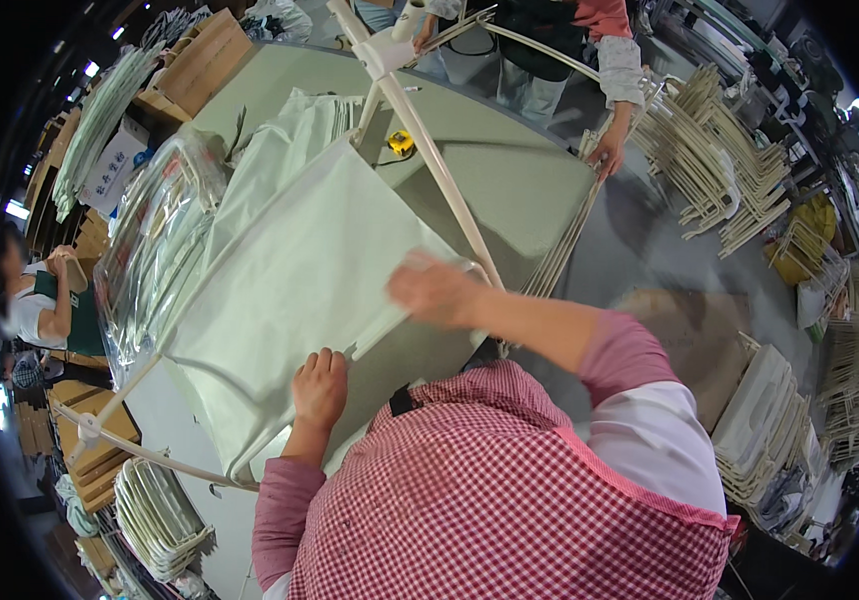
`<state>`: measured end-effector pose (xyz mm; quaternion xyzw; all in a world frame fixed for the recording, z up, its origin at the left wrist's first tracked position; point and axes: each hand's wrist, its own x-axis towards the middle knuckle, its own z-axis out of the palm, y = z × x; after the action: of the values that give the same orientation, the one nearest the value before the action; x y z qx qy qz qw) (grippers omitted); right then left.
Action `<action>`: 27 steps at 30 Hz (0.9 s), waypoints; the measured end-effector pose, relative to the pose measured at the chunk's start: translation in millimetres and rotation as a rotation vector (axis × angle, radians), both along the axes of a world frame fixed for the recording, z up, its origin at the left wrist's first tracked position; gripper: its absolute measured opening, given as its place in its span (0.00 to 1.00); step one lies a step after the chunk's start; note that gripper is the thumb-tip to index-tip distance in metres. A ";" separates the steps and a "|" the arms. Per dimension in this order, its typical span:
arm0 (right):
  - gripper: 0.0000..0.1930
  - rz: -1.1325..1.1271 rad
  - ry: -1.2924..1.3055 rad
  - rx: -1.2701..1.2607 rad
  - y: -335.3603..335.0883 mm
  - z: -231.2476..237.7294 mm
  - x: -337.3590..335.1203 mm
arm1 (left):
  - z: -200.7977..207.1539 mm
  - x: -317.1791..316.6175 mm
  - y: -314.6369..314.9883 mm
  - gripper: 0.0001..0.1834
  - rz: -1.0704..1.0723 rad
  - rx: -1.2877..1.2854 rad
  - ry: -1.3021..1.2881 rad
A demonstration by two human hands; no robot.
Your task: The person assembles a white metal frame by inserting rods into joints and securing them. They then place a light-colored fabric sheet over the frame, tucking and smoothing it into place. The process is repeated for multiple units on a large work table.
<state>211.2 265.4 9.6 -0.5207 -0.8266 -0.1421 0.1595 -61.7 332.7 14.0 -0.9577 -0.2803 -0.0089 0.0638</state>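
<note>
A pale green fabric panel (285,255) is stretched on a cream tube frame (455,205) that leans across the table before me. At the panel's near edge, my left hand (320,388) is closed, its fingers curled over the fabric border beside a pale rod-like edge (380,335). My right hand (432,290) is over the panel's right side, smeared by motion, so its fingers and anything in them cannot be made out. White joints (382,55) connect tubes at the frame's far end, and another joint (88,427) is at the lower left.
The green table (510,190) carries a yellow tape measure (401,143) and plastic-wrapped frames (165,220). A co-worker's hand (610,150) touches thin rods (572,235) at the table's right edge. Another person (45,300) stands at left. Stacked tube frames (720,160) line the right.
</note>
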 end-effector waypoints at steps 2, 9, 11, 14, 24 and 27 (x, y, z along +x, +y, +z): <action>0.08 0.243 0.121 0.046 14.4 2.7 -56.5 | -8.2 -8.3 -0.7 0.02 -0.063 0.062 -0.056; 0.04 0.396 0.084 -0.010 35.3 -39.4 -43.7 | 7.4 -160.1 13.9 0.04 0.085 0.182 0.018; 0.04 0.404 0.039 0.015 37.6 -35.9 -31.7 | 21.7 -222.8 17.5 0.04 0.150 0.225 0.070; 0.04 0.404 -0.044 0.071 44.7 -16.1 -31.2 | 27.2 -274.6 13.4 0.08 0.243 0.228 0.015; 0.07 0.326 0.104 0.170 39.9 21.4 -33.4 | 1.3 -277.1 18.2 0.05 0.368 0.256 0.053; 0.16 -0.133 0.506 0.510 36.6 34.0 34.6 | 7.2 -263.9 14.2 0.06 0.519 0.121 0.067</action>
<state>245.8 302.0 43.6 -0.5354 -0.6635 -0.2204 0.4739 -325.6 346.9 21.2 -0.8479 -0.5133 0.0229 0.1306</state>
